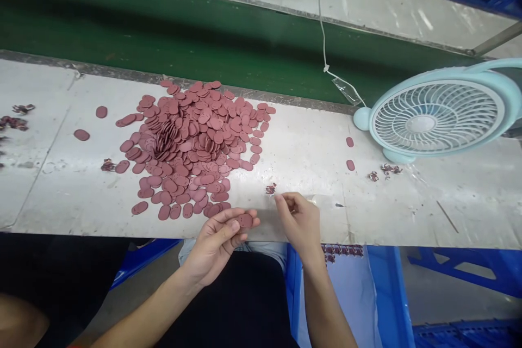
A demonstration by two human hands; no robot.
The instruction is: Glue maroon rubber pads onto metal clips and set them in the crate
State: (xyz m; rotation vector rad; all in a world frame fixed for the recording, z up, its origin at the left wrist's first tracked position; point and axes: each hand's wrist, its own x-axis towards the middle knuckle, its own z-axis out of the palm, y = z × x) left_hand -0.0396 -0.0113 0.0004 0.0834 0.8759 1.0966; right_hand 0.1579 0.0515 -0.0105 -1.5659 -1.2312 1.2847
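My left hand [222, 236] holds a reddish oval disc [245, 221] with small holes, pinched between thumb and fingers above the table's near edge. To its right, my right hand [299, 223] is curled with thumb and forefinger together; whatever may be between the fingertips is too small to make out. Just beyond those fingertips lies a small cluster of dark red and metallic pieces [271, 189] on the table. A large heap of similar oval discs [196, 136] spreads over the table to the left, some stacked on edge.
A light blue fan [438, 117] stands at the right, its cord running up. Small metallic clusters [390, 169] and two loose discs lie near it. A blue tray [391, 293] with rows of dark red parts sits below the table edge. Behind runs a green belt [163, 49].
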